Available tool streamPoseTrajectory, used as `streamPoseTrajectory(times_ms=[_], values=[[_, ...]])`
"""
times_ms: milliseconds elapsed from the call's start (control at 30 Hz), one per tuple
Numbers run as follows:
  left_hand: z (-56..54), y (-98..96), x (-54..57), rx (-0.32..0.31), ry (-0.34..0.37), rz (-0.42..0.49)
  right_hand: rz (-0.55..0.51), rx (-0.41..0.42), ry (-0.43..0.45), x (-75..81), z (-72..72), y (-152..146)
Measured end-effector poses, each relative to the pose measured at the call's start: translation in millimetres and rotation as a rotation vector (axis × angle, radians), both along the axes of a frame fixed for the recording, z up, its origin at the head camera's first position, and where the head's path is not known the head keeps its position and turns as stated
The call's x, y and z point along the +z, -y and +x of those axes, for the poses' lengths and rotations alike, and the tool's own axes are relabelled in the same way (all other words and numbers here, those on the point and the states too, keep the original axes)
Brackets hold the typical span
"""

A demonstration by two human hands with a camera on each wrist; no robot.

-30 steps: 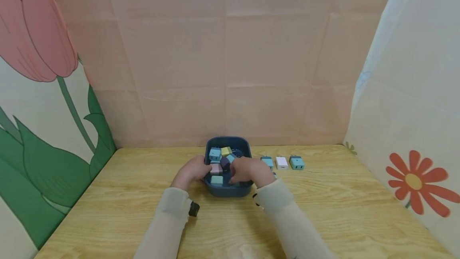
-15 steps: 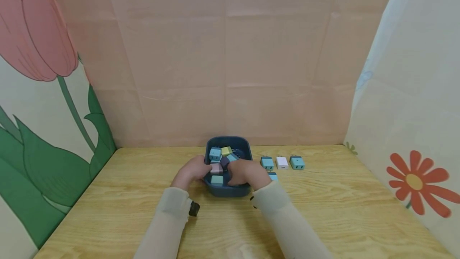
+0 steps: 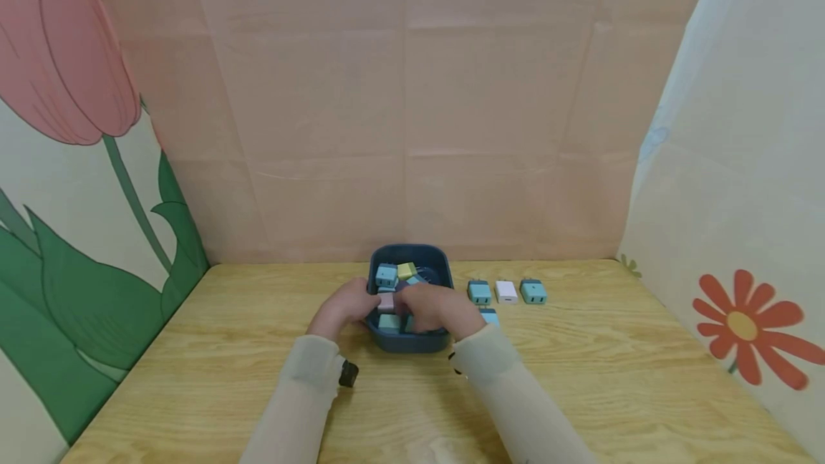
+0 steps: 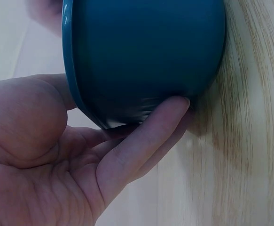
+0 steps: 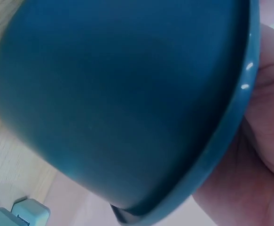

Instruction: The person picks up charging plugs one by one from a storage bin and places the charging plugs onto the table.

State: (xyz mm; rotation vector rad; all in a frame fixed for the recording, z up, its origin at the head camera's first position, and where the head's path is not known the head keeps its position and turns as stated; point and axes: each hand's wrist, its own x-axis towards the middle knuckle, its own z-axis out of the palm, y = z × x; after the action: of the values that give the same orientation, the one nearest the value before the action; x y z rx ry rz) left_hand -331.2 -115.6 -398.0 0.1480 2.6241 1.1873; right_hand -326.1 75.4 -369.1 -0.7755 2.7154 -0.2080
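Chargers (image 3: pixel 387 276) lie between left hand (image 3: pixel 346 302), gripping their bin (image 3: pixel 412 344), and right hand (image 3: pixel 435 306), down among them, its hold hidden!

Soft light fills the head view, while dimmer, perhaps slightly blurred wrist views show glints on the bin (image 5: pixel 122 94).

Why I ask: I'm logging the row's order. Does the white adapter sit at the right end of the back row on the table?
No, the white adapter lies between two teal adapters in that row.
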Motion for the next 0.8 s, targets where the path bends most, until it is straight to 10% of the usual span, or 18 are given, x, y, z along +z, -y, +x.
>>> streamPoseTrajectory(times_ms=[800], values=[[1.1,1.0,0.7,0.002,0.012,0.012,0.074,-0.128,-0.028,-4.3,-3.6,-3.1]])
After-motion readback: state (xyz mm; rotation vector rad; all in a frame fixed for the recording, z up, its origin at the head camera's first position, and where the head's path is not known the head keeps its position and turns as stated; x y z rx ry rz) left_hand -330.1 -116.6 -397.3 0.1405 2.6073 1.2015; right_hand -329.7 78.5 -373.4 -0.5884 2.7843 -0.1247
